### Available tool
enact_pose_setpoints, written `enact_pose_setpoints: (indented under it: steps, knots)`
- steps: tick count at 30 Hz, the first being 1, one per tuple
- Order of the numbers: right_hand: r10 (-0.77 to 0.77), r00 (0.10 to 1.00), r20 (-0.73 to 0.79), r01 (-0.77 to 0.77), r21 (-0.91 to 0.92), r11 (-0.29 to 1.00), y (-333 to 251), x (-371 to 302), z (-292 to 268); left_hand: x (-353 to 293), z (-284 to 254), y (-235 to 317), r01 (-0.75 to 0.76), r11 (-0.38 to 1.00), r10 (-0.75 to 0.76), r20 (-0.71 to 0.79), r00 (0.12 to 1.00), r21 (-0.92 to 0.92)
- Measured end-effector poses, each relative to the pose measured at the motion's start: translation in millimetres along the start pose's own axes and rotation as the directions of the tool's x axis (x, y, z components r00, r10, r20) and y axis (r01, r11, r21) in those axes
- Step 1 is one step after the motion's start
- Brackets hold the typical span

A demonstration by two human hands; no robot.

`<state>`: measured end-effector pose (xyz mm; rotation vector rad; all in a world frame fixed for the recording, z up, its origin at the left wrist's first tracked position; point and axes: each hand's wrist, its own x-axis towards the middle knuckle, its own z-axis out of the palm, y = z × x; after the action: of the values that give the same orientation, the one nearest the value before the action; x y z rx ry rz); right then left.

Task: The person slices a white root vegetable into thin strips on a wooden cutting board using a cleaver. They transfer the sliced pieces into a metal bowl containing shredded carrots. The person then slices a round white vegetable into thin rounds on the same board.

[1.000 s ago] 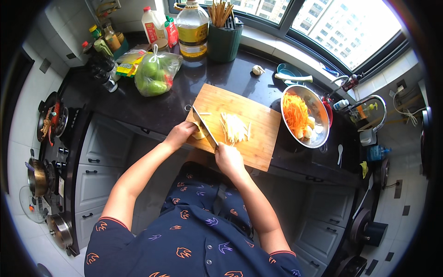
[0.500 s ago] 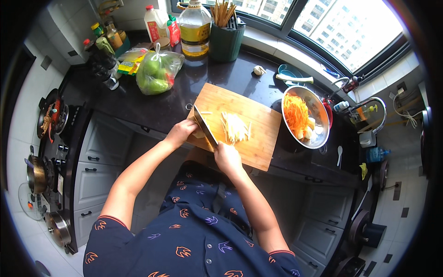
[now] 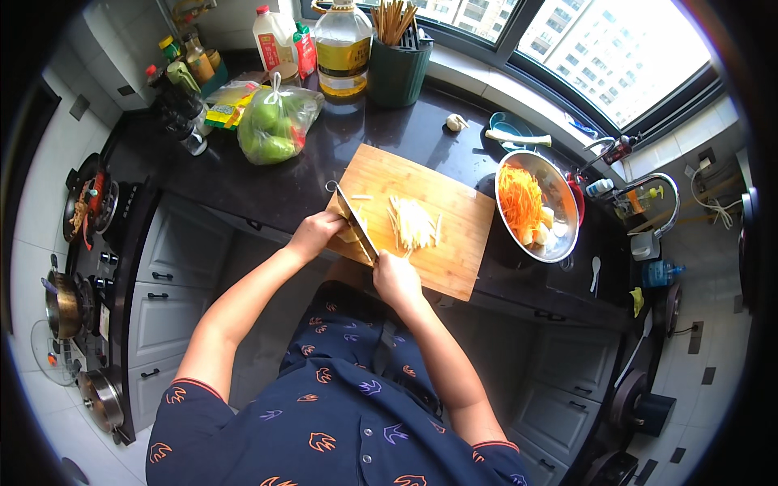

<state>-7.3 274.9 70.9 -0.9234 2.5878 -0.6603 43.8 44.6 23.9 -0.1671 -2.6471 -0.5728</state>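
Observation:
A kitchen knife [image 3: 356, 223] slants across the left part of a wooden cutting board [image 3: 462, 206], its handle in my closed right hand [image 3: 396, 276]. My left hand [image 3: 316, 235] is at the board's left edge, fingers bent together and pressed on a pale vegetable piece [image 3: 348, 235], mostly covered by the blade and fingers. A few pale cut strips [image 3: 362, 198] lie beside the blade. Farther right on the board is a pile of thin pale yellow vegetable strips [image 3: 413, 223].
A steel bowl [image 3: 569, 235] with orange shreds and pale chunks stands right of the board. Beyond it are a garlic bulb [image 3: 456, 123] and a white spoon [image 3: 596, 274]. Behind stand a knotted bag [image 3: 279, 125] of green produce, an oil jug [image 3: 342, 53] and a chopstick holder [image 3: 397, 73].
The knife has shifted slightly left, along with my right hand, and its tip now sits nearer the board's left edge. My left hand stays almost in place.

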Motion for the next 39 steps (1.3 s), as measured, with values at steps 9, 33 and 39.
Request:
enact_pose_setpoints:
  steps: [9, 33, 39]
  knots:
    - [-0.045, 0.995, -0.086, 0.048, 0.04, 0.998, 13.5, 3.0, 3.9, 0.5, 1.3, 0.8, -0.007, 1.0, 0.008, -0.015, 1.0, 0.026]
    - [0.034, 0.999, 0.022, -0.034, -0.016, 0.999, -11.8, 15.0, 8.3, -0.8, 0.7, -6.8, -0.007, 0.999, 0.006, 0.038, 0.999, 0.038]
    - [-0.007, 0.999, -0.052, 0.009, 0.037, 0.999, -2.1, 16.9, 11.8, -1.7, -0.6, -9.9, -0.028, 0.999, 0.027, 0.04, 0.999, 0.046]
